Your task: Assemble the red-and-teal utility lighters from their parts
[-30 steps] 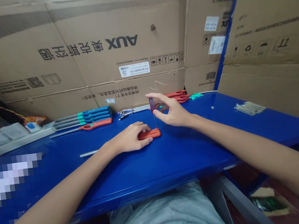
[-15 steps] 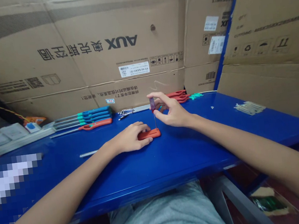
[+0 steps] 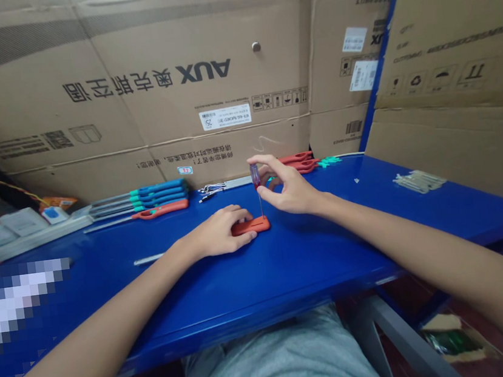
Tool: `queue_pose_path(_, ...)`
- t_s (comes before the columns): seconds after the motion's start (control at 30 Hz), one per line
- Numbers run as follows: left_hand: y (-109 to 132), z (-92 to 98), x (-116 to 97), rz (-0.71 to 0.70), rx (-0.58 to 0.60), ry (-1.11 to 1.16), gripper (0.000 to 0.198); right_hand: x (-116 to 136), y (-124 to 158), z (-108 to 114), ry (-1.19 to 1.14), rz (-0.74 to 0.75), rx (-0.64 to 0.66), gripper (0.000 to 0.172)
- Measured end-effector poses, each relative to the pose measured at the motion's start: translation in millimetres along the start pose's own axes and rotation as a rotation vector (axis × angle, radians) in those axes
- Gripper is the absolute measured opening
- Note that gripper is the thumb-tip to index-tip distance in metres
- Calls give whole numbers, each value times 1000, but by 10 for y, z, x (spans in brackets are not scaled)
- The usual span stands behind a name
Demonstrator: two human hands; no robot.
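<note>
Work looks unfinished: our left hand [image 3: 225, 231] clasps the orange handle [image 3: 258, 225], our right hand [image 3: 292, 188] pinches the screwdriver [image 3: 255, 176] meeting it

A grip could come in low from the front edge, where bare surface [image 3: 245, 284] lies open between the left forearm [image 3: 124, 311] and the right forearm [image 3: 404, 240]. The left grip [image 3: 224, 231] blocks the orange handle [image 3: 258, 225] from the left, and the upright screwdriver [image 3: 255, 176], held in the right grip [image 3: 288, 187], bars its right end from above. Farther back, blue-handled tools [image 3: 160, 193] and red handles [image 3: 304, 163] crowd the foot of the cardboard wall [image 3: 145, 30]. To the right, beyond that forearm, open room reaches the pale sticks [image 3: 418, 181], with a cardboard panel [image 3: 466, 144] behind them
</note>
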State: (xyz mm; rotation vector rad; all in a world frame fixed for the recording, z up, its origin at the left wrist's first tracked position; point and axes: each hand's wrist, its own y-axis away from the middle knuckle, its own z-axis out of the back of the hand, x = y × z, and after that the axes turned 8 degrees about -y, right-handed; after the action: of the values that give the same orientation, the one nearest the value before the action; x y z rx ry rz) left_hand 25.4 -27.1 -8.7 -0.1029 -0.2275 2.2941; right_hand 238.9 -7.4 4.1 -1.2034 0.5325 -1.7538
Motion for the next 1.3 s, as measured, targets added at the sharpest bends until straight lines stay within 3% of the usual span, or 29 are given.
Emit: queue_pose_path(1.3, 0, 11, -17, -2, 9, -9, 33, -13, 6, 13, 6, 21, 5, 47)
